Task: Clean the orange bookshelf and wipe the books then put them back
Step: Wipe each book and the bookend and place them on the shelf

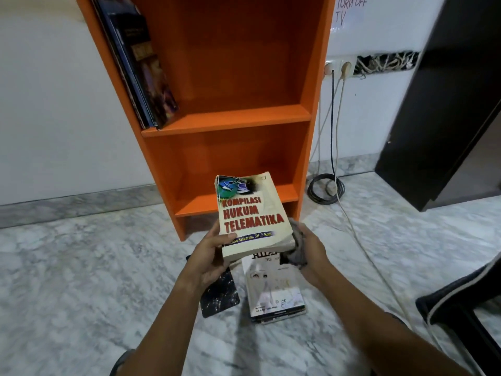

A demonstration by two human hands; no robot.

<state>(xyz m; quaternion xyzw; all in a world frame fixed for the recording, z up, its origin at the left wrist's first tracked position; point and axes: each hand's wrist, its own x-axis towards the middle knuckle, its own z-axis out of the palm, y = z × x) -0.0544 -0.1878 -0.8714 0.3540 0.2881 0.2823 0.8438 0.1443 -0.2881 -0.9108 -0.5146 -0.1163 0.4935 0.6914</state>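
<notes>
Yellowed book (252, 213): held in the air, cover up and tilted toward the camera, in front of the orange bookshelf (238, 118) at bottom-shelf height; top corner worn, pages curled along the lower edge.
Left hand (214, 256): gripping the book's lower left corner, thumb across the cover, fingers beneath.
Right hand (311, 253): closed round a bunched grey cloth (296, 240) pressed to the book's lower right edge; possibly also propping the book from below, hard to tell behind the cloth.
Upper shelf books (146, 71): leaning at the left end of the upper shelf, against the side wall.
Floor stack (273, 291): white-covered books piled on the floor right under the hands; dark book (221, 297) just beside to the left, partly hidden by the left wrist.
Step in hand: probably wiping this book before returning it.
Risk, grip: one-corner hold on a thick, floppy paperback; a firm wipe toward the far edge could lever it out from under the thumb and drop it onto the stack below.
Risk, cover: frayed top corner likely to catch in the cloth and tear further if rubbed against the fold.
Risk, shelf: leaning books apt to slide or topple along the upper shelf if nudged while slotting another in beside them.
Risk, cables: coiled cable (325, 188) on the floor by the bookshelf's right foot, cords running up to the wall sockets (339, 67); snag likely if an arm or the cloth sweeps right.
</notes>
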